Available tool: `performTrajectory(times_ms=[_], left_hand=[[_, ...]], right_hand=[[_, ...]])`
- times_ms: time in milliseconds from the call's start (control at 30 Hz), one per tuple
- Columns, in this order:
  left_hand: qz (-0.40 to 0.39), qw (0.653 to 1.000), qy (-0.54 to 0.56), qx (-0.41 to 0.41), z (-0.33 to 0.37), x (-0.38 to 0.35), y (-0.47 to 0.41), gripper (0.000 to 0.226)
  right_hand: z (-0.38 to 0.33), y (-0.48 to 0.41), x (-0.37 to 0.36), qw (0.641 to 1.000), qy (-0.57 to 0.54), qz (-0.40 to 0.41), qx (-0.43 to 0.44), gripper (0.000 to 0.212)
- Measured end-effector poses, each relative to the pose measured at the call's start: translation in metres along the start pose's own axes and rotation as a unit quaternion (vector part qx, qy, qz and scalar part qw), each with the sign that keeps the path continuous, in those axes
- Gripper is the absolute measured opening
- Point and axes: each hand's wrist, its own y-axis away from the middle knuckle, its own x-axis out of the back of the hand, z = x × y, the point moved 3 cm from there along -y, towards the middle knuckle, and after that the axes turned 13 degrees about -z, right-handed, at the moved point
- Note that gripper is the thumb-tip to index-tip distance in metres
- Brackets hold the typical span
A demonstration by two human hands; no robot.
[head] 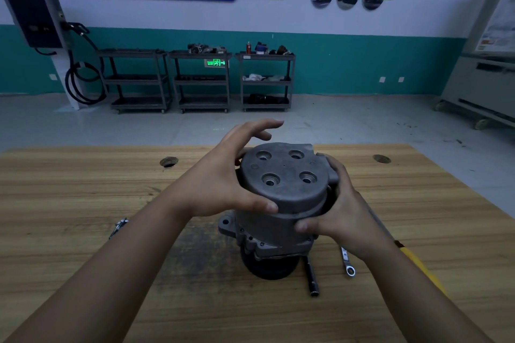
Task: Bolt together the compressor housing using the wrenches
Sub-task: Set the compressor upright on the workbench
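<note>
A grey cast compressor housing (281, 220) stands upright on the wooden table (83, 184), its black pulley end down. On top sits a round end cover (284, 184) with several recessed bolt holes. My left hand (223, 181) grips the cover's left side, thumb on its front rim and fingers spread toward the back. My right hand (337, 203) grips the right side, thumb pressed on the seam between cover and body. A ratchet wrench (347, 262) and a dark socket extension (311, 277) lie on the table to the right of the housing.
A small cluster of bolts (118, 227) lies on the table at the left. A yellow-handled tool (418, 264) lies partly hidden under my right forearm. Two round holes (168, 161) pierce the tabletop near its far edge. Beyond it stand tool carts (200, 81).
</note>
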Motion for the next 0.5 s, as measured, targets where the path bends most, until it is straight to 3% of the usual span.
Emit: performTrajectory(times_ms=[233, 300, 367, 433, 500], left_hand=[[-0.007, 1.0, 0.022, -0.001, -0.004, 0.0, -0.001, 0.095], [0.021, 1.0, 0.009, 0.01, -0.008, -0.001, 0.005, 0.097], [0.087, 0.996, 0.013, 0.028, -0.019, -0.006, 0.015, 0.105], [0.158, 0.982, 0.091, 0.056, -0.036, -0.022, 0.026, 0.118], [0.193, 0.955, 0.207, 0.093, -0.054, -0.042, 0.033, 0.125]], right_hand=[[0.01, 0.001, -0.006, 1.0, -0.001, 0.024, -0.012, 0.117], [0.013, -0.004, -0.006, 1.0, 0.005, 0.017, -0.011, 0.118], [0.018, -0.005, 0.0, 0.996, -0.059, 0.057, -0.029, 0.118], [0.024, 0.001, 0.007, 0.984, -0.111, 0.137, -0.019, 0.1], [0.037, 0.009, 0.006, 0.972, -0.117, 0.204, -0.031, 0.066]])
